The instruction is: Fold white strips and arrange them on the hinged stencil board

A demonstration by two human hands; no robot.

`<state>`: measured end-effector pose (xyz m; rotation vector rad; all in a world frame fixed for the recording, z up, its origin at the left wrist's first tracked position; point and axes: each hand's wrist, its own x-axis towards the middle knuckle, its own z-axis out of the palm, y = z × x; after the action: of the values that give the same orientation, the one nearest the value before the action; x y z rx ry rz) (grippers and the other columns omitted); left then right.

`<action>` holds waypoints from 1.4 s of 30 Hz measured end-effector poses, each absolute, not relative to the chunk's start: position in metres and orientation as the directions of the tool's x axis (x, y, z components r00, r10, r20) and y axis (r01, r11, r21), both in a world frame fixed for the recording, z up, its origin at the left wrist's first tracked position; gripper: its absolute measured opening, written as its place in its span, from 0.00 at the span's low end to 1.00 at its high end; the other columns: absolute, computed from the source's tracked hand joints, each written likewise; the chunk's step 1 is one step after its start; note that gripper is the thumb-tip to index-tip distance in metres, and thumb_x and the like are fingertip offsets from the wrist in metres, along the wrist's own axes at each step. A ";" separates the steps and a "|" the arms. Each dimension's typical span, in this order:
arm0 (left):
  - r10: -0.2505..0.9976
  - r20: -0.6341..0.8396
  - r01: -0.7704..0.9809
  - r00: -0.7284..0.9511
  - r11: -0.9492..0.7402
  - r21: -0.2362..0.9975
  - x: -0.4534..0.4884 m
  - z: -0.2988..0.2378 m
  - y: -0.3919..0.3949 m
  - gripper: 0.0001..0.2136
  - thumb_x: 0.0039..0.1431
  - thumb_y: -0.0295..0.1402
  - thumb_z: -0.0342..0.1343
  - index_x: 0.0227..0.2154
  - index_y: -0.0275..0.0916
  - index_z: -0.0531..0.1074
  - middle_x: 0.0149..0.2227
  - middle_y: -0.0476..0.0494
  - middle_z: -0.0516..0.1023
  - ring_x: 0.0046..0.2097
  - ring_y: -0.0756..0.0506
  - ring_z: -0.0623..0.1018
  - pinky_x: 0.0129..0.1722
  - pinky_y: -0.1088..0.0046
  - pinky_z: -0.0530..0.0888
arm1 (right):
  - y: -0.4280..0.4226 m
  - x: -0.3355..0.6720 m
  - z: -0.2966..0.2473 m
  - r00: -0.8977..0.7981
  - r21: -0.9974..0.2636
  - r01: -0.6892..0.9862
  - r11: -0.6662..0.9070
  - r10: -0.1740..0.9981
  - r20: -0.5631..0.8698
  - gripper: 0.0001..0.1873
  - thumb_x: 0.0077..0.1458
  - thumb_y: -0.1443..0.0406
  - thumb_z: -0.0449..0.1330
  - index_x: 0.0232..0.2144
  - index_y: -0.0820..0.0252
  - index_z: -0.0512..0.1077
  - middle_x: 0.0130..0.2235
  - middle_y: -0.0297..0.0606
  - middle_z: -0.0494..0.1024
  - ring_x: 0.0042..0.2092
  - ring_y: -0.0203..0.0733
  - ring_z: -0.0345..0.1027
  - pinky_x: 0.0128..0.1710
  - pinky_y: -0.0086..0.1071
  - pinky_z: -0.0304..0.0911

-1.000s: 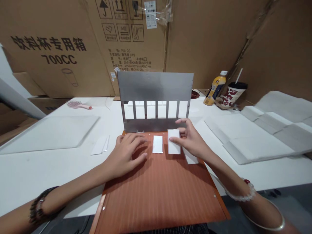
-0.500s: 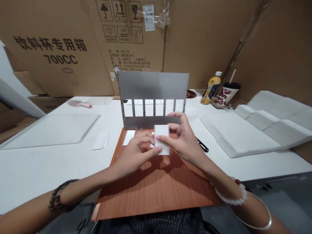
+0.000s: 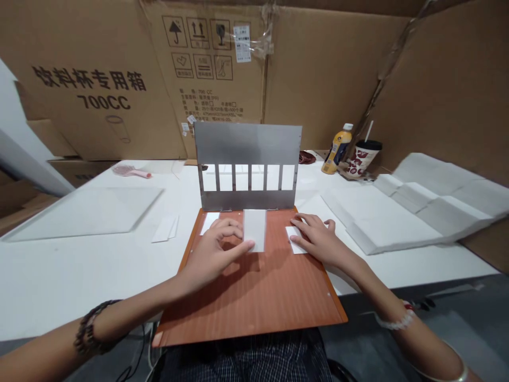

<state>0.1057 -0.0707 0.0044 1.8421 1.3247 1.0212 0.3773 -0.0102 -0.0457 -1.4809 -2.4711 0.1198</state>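
My left hand (image 3: 222,241) grips the left edge of a white card (image 3: 255,228) between thumb and fingers. That card is held over the upper middle of a reddish-brown wooden board (image 3: 246,297). At the board's right side, my right hand (image 3: 320,240) has its thumb and fingers on a smaller white card (image 3: 295,245), whose right part is hidden under the hand. Another white card (image 3: 208,223) lies at the board's upper left corner, just beyond my left hand. A grey metal plate (image 3: 248,143) with a row of rectangular openings stands upright at the board's far edge.
Two thin white strips (image 3: 164,229) and a translucent sheet (image 3: 87,212) lie left on the white table. A pink brush (image 3: 133,171) is farther back. White foam sheets (image 3: 397,223), a yellow drink bottle (image 3: 337,151) and a lidded cup (image 3: 363,159) sit at right. Cardboard boxes (image 3: 318,69) wall the back.
My right hand has left the card in my left hand and moved right, down to the board's right side, where it touches a white card. My left hand stays nearly where it was.
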 end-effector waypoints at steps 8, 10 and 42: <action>0.958 0.216 0.482 0.187 -0.282 0.830 0.106 0.003 -0.075 0.12 0.54 0.42 0.59 0.22 0.40 0.71 0.40 0.46 0.72 0.46 0.44 0.71 0.51 0.60 0.65 | -0.003 0.379 -0.051 -0.437 -0.212 0.848 0.486 0.867 0.239 0.16 0.62 0.53 0.50 0.47 0.53 0.67 0.54 0.43 0.70 0.56 0.56 0.61 0.49 0.58 0.52; 0.959 0.210 0.477 0.189 -0.277 0.834 0.105 0.001 -0.075 0.13 0.55 0.42 0.58 0.22 0.40 0.71 0.40 0.46 0.72 0.46 0.44 0.71 0.51 0.60 0.65 | -0.005 0.377 -0.050 -0.433 -0.221 0.841 0.493 0.860 0.270 0.15 0.62 0.53 0.50 0.45 0.53 0.68 0.53 0.43 0.71 0.55 0.56 0.63 0.49 0.56 0.53; 0.958 0.085 0.377 0.274 -0.189 0.907 0.103 -0.001 -0.105 0.11 0.56 0.42 0.58 0.23 0.42 0.73 0.37 0.46 0.71 0.44 0.44 0.71 0.48 0.59 0.67 | -0.074 0.315 0.001 -0.587 -0.277 0.442 0.853 0.508 0.630 0.11 0.63 0.72 0.49 0.41 0.50 0.64 0.37 0.30 0.78 0.37 0.38 0.70 0.42 0.40 0.52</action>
<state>0.1031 -0.1054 -0.0007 1.7243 1.2268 0.8915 0.3146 -0.0739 0.0010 -0.6860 -2.2844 0.1160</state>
